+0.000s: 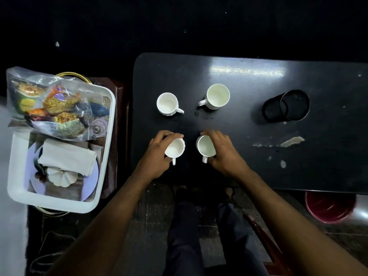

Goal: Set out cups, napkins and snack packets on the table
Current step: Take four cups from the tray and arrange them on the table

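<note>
Several white cups stand on the black table (pixel 249 166). My left hand (pixel 157 154) wraps the near left cup (pixel 176 149), its handle pointing toward me. My right hand (pixel 223 150) wraps the near right cup (pixel 206 147). Farther back stand a ribbed cup (pixel 167 103) and a taller mug (pixel 217 96), both untouched. To the left, a white tub (pixel 108 148) holds a clear bag of snack packets (pixel 53 108) and folded grey napkins (pixel 66 158).
A black mesh holder (pixel 286 107) lies on its side at the table's right. A wine glass (pixel 99 127) and a white pumpkin ornament (pixel 61 177) lie in the tub. A red bucket (pixel 328 208) sits on the floor under the table's near right edge.
</note>
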